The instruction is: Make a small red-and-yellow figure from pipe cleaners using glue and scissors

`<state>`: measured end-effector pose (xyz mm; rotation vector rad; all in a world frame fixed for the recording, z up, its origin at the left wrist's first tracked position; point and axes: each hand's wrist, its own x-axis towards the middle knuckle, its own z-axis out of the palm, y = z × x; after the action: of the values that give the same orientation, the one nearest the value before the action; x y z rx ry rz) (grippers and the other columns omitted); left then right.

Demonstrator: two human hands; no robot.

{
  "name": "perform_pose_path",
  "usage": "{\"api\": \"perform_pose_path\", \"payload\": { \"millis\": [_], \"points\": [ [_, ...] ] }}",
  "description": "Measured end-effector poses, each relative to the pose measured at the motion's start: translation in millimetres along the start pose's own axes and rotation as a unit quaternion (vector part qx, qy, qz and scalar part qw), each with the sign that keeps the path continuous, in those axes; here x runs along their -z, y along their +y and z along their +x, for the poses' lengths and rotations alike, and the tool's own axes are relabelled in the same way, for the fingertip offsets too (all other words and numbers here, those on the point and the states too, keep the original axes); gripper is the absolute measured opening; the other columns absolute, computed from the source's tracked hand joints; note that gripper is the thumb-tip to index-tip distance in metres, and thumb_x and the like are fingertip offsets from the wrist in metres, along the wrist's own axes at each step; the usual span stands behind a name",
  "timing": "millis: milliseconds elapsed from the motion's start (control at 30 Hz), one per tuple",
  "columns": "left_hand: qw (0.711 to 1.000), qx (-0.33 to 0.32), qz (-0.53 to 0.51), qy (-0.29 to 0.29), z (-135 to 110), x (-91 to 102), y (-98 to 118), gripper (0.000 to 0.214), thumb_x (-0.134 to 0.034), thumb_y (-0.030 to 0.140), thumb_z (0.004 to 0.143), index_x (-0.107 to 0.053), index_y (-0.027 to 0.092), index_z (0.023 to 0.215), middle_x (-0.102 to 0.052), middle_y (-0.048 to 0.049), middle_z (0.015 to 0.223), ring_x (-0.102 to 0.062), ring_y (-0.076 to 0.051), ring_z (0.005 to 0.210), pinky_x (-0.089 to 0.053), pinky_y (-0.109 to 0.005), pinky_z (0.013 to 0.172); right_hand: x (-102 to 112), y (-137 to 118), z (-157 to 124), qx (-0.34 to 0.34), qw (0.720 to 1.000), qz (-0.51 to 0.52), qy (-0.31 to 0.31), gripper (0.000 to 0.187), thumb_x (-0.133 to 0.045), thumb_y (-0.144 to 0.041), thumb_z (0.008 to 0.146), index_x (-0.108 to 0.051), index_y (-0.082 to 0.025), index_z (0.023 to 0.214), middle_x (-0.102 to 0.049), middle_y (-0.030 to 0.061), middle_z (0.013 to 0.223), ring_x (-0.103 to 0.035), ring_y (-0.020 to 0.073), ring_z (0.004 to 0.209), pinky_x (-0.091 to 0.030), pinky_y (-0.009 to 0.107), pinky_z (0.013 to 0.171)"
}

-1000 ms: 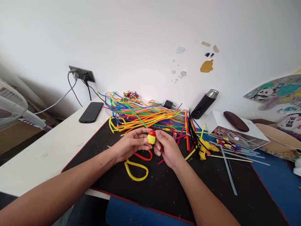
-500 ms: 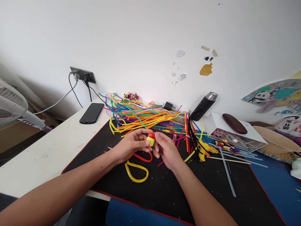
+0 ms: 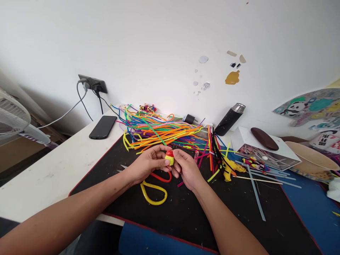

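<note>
Between my two hands is a small red-and-yellow pipe-cleaner piece (image 3: 169, 159), its yellow part ridged like a tight coil and its red part on top. My left hand (image 3: 148, 162) pinches it from the left, thumb across the yellow side. My right hand (image 3: 186, 168) closes on it from the right, thumb against the red end; the fingertips behind are partly hidden. Below the hands, scissors with one red and one yellow handle (image 3: 154, 203) lie on the black mat (image 3: 191, 216), blades poking out to the left under my left wrist.
Many coloured pipe cleaners (image 3: 159, 132) lie heaped at the back. A yellow glue gun (image 3: 231, 169) and translucent sticks (image 3: 256, 194) are on the right. Further back stand a black flask (image 3: 230, 119) and a white box (image 3: 265, 148). A phone (image 3: 103, 127) lies left.
My right thumb and fingers have shifted slightly left against the red-and-yellow piece. My left hand keeps its pinch; the view has moved only a little.
</note>
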<state>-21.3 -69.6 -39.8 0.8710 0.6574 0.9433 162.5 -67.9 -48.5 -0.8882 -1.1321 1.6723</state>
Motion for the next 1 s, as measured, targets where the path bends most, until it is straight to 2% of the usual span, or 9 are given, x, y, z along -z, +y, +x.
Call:
{"api": "perform_pose_path", "payload": {
  "millis": [267,433,533,700,900,1000],
  "points": [
    [0.999,-0.032,0.011,0.01,-2.3,-4.7,1.8,0.05,-0.091,0.027,0.079,-0.066,0.017,0.121,-0.077,-0.0068,0.097,-0.077,-0.019,0.081,-0.063,-0.031,0.081,-3.3,-5.1,-1.3,-0.003,1.0,0.017,0.01,0.041,-0.077,-0.058,0.088,-0.068,-0.018,0.089,-0.05,-0.0077,0.052,-0.045,0.0074,0.039,-0.034,0.02,0.04],
    [1.0,-0.021,-0.002,0.016,-0.3,-0.8,0.7,0.043,-0.092,0.028,0.078,-0.07,0.015,0.112,-0.078,-0.0066,0.089,-0.077,-0.017,0.071,-0.062,-0.024,0.069,-3.6,-5.1,-1.6,-0.006,1.0,0.008,0.01,0.043,-0.077,-0.059,0.087,-0.071,-0.018,0.094,-0.052,-0.007,0.052,-0.045,0.0082,0.039,-0.034,0.02,0.039],
    [1.0,-0.02,-0.017,0.009,0.5,1.3,1.1,0.044,-0.092,0.027,0.078,-0.071,0.015,0.115,-0.078,-0.0077,0.088,-0.077,-0.017,0.069,-0.061,-0.023,0.066,-4.2,-6.8,-2.3,-0.007,1.0,0.009,0.01,0.045,-0.078,-0.06,0.086,-0.073,-0.017,0.097,-0.053,-0.0063,0.052,-0.045,0.0086,0.04,-0.034,0.02,0.039],
    [1.0,-0.009,-0.026,0.004,-0.7,-0.1,3.5,0.046,-0.09,0.025,0.081,-0.072,0.014,0.122,-0.078,-0.0076,0.086,-0.075,-0.016,0.065,-0.061,-0.024,0.065,-3.9,-5.3,-2.2,-0.011,1.0,0.006,-0.004,0.042,-0.081,-0.055,0.085,-0.073,-0.018,0.104,-0.054,-0.0072,0.051,-0.044,0.008,0.038,-0.034,0.02,0.039],
    [1.0,-0.003,-0.009,-0.005,-1.4,-0.5,2.7,0.048,-0.09,0.024,0.079,-0.071,0.013,0.122,-0.078,-0.0081,0.087,-0.076,-0.017,0.069,-0.061,-0.025,0.067,-2.6,2.0,-0.6,-0.002,1.0,-0.006,-0.01,0.038,-0.078,-0.052,0.089,-0.072,-0.018,0.101,-0.044,-0.0111,0.045,-0.037,0.0058,0.034,-0.033,0.019,0.038],
    [1.0,-0.008,0.008,-0.007,-0.8,1.1,1.1,0.049,-0.09,0.025,0.079,-0.07,0.014,0.123,-0.077,-0.0068,0.086,-0.076,-0.017,0.07,-0.061,-0.024,0.068,-2.7,2.4,-0.3,0.008,1.0,-0.019,-0.006,0.039,-0.077,-0.054,0.089,-0.072,-0.017,0.099,-0.044,-0.0112,0.046,-0.035,0.0049,0.032,-0.03,0.018,0.035]
  ]
}}
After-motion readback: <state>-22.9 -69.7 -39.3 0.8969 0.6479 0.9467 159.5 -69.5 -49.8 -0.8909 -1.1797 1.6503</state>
